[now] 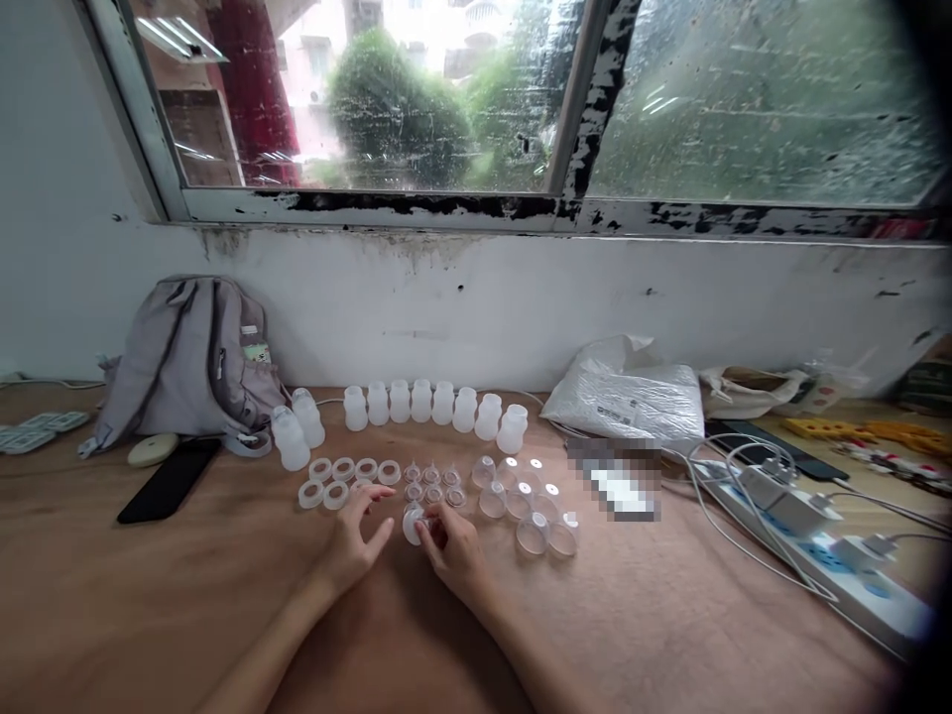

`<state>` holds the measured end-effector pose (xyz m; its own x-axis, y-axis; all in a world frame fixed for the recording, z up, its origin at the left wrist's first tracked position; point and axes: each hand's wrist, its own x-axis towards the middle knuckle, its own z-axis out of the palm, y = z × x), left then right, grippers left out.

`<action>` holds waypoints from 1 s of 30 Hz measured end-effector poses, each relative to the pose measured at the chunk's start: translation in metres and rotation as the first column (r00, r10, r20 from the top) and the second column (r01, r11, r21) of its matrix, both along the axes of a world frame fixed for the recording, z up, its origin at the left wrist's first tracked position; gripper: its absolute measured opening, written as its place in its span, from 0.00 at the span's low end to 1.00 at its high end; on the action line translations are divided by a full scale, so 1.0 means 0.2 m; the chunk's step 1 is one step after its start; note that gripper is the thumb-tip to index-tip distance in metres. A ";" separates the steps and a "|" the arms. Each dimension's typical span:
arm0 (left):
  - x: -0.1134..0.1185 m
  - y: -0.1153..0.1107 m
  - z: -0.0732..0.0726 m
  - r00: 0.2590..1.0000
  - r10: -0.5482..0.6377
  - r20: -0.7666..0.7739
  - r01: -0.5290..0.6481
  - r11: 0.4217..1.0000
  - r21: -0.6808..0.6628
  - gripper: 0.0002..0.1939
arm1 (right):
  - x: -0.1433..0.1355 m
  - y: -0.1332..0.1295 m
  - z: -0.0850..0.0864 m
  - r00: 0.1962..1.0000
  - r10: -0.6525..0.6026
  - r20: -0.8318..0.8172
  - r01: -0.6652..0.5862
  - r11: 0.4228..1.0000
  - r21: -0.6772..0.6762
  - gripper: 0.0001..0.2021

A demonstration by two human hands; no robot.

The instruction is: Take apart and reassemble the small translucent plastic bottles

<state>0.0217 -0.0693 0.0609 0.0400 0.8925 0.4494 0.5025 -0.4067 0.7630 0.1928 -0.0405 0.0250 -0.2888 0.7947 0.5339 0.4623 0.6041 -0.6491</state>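
My right hand (455, 543) has its fingers closed on a translucent round bottle part (413, 525), held close to the tabletop. Whether this part is a collar ring alone or a ring with a nipple cannot be made out. To its left, my left hand (361, 526) is open, thumb and fingers apart, beside several white collar rings (336, 495); it partly covers some of them. Clear bottle nipples (432, 474) stand in rows just beyond my hands. Right of my right hand are several clear domed caps (533, 534). Small frosted baby bottles (421, 401) stand upright in a curved row behind.
Two more bottles (290, 438) stand by a grey backpack (189, 357) at left, with a black phone (170, 482) in front. At right lie a silvery plastic package (632, 392), a blurred-out patch and a power strip (833, 565) with cables. A wall and window close the back.
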 end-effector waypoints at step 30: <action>0.05 0.00 -0.15 0.930 -0.045 -0.364 0.082 0.993 0.087 0.19 | -0.02 -0.03 0.00 0.999 0.042 0.023 -0.040 0.997 -0.061 0.05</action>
<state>0.0316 -0.0700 0.0318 0.2713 0.8344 0.4798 0.7065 -0.5112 0.4895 0.1879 -0.0463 0.0258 -0.3342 0.8126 0.4775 0.4540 0.5828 -0.6740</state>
